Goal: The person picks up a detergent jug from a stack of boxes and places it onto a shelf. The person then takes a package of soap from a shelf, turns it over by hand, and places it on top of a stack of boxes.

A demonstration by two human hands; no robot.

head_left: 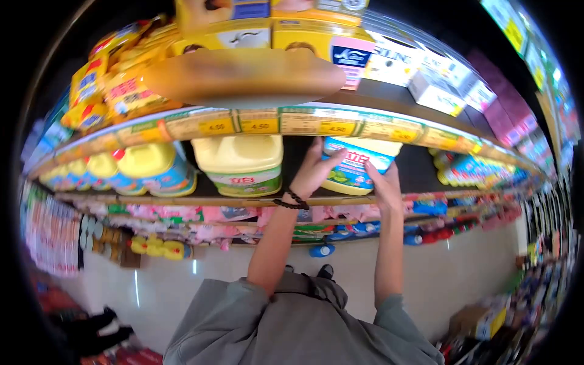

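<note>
On the shelf beneath the price strip sits a pale yellow detergent jug [347, 185] with a blue label. My left hand [315, 169], a dark beaded bracelet at its wrist, grips the jug's left side with the thumb over the label. From the other side my right hand [385, 185] holds it, thumb also on the label. The price strip hides the jug's top. To the left of my left hand stands a larger cream jug [240, 167] with a green label, apart from the held one.
More yellow bottles [155, 167] line the shelf's left part, and others [474, 169] lie at the right. The price strip [261, 121] runs across above my hands. Yellow boxes [222, 35] stand higher up. A blue bottle [321, 250] is near the floor [225, 263].
</note>
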